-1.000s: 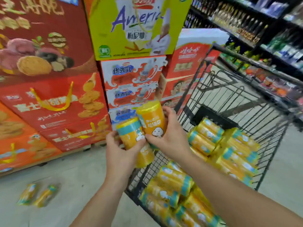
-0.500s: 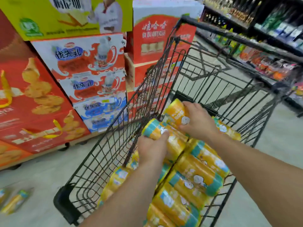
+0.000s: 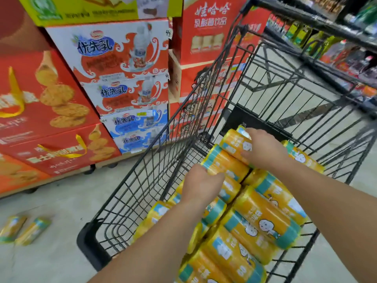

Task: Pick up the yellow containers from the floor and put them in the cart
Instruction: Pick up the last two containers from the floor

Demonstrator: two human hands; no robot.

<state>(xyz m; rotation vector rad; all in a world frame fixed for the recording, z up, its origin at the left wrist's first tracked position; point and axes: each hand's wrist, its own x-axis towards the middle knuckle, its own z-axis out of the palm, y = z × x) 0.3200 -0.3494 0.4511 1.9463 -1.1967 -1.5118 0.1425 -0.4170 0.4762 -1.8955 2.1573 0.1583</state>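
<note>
Head view: left hand (image 3: 201, 186) grips a glossy yellow cylindrical container (image 3: 226, 166) with teal end bands. Right hand (image 3: 263, 152) grips a second yellow container (image 3: 234, 142). Both sit on the pile of loaded containers (image 3: 265, 217) in the black wire cart (image 3: 90, 244), toward its far end. Mostly done, by the look of it. Two floor containers (image 3: 22, 229) lie on the grey floor (image 3: 61, 201), not yet picked.

L hand (image 3: 201, 185) & R hand (image 3: 263, 150) grip yellow containers (image 3: 228, 166) atop pile in cart (image 3: 89, 244).

Floor containers (image 3: 33, 230) blurred; L one cut by edge.
</note>
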